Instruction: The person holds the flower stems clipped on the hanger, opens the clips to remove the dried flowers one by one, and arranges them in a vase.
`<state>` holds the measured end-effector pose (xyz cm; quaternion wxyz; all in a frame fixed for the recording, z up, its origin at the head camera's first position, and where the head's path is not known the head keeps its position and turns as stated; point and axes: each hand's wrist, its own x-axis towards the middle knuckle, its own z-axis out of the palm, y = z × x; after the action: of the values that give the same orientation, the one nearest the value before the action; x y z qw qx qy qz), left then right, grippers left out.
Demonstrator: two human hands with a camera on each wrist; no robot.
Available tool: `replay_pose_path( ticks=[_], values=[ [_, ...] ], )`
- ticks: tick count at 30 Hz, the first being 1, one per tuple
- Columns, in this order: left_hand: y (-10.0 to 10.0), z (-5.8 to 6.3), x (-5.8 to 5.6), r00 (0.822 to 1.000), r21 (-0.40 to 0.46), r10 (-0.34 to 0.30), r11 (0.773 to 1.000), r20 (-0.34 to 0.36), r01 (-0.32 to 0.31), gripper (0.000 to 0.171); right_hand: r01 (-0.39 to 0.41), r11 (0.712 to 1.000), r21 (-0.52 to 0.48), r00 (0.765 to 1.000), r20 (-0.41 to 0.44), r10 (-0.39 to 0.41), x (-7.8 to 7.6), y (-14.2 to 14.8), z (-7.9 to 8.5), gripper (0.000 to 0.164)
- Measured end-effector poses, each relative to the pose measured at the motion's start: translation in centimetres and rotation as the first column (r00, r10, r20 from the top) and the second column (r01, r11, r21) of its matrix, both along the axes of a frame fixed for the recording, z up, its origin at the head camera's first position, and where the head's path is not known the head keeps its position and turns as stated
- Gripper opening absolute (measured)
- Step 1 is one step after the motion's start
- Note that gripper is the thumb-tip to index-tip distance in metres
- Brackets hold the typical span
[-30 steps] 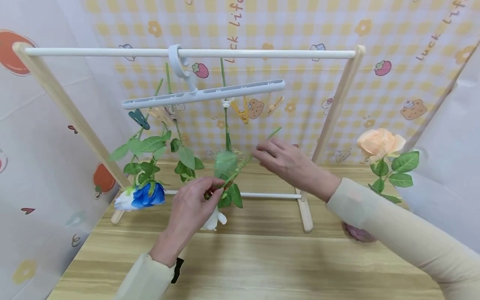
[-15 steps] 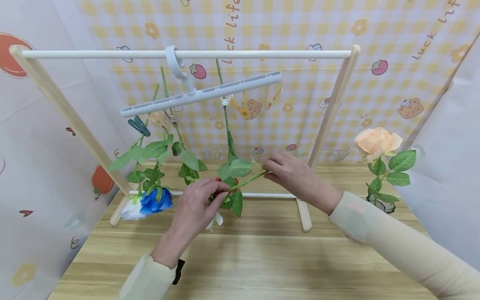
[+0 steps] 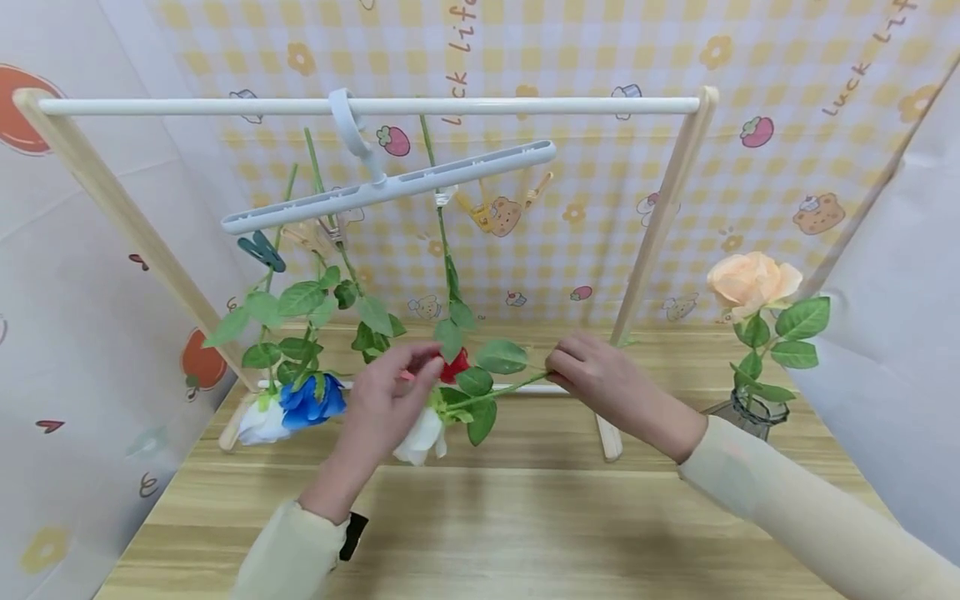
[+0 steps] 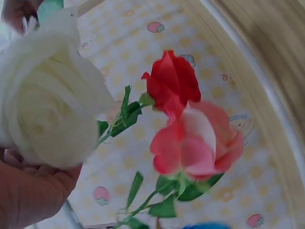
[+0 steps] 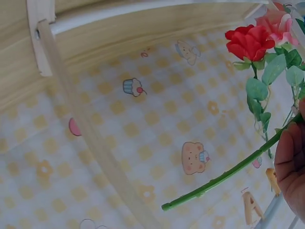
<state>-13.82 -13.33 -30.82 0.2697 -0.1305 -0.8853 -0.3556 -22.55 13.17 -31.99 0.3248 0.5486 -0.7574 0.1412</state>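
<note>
My right hand [image 3: 618,396] pinches the green stem [image 5: 224,176] of a white rose [image 3: 422,437], which tilts flower-down to the left. The cut end of the stem sticks out past the fingers in the right wrist view. My left hand [image 3: 384,408] lies beside the white flower head, thumb and fingers loosely bent with no stem between them. In the left wrist view the bloom covers part of those fingers. Just behind, a red rose [image 5: 249,44] and a pink rose [image 4: 198,145] hang head-down from a pale blue hanger [image 3: 412,182].
The hanger slants on the white rod [image 3: 525,106] of a wooden rack. A dark green clothespin [image 3: 262,252], a yellow clothespin [image 3: 477,217] and a wooden clothespin [image 3: 538,190] hang from it. A blue rose [image 3: 311,402] hangs left. A peach rose [image 3: 750,283] stands in a glass vase [image 3: 757,417].
The right hand has moved down and slightly right along with the white rose's stem. My left fingers have come off the stem, and the white bloom now shows more fully.
</note>
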Motion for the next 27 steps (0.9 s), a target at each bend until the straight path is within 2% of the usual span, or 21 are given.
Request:
replay_pose_path(
  ticks=[3,7,11,16,20,24,27],
  values=[
    [-0.4,-0.2,-0.6,0.997,0.13,0.062,0.989,0.051,-0.068,0.025,0.014,1.0,-0.024,1.0,0.023,-0.013,0.5,0.9,-0.5,0.012],
    [-0.5,-0.4,-1.5,0.989,0.184,0.098,0.976,0.11,-0.117,0.031,0.035,0.998,-0.057,0.998,0.054,-0.032,1.2,2.0,-1.1,0.015],
    [-0.3,-0.8,-2.6,0.982,0.232,0.089,0.964,0.169,-0.128,0.037,0.056,0.995,-0.084,0.995,0.091,-0.048,1.9,3.0,-1.4,0.037],
    [0.3,-1.5,-4.2,0.966,0.304,0.055,0.943,0.255,-0.133,0.044,0.078,0.991,-0.105,0.987,0.149,-0.062,2.8,4.5,-1.9,0.029],
    [1.2,-1.7,-5.5,0.951,0.353,0.008,0.928,0.308,-0.122,0.049,0.1,0.986,-0.134,0.984,0.157,-0.078,3.5,5.6,-2.1,0.033],
    [2.0,-1.8,-6.7,0.938,0.368,-0.016,0.922,0.345,-0.119,0.055,0.117,0.977,-0.176,0.985,0.148,-0.092,4.2,6.6,-2.4,0.034],
    [2.2,-1.9,-7.5,0.923,0.351,-0.002,0.925,0.385,-0.145,0.061,0.132,0.972,-0.195,0.984,0.145,-0.105,4.7,7.3,-2.7,0.033]
  ],
)
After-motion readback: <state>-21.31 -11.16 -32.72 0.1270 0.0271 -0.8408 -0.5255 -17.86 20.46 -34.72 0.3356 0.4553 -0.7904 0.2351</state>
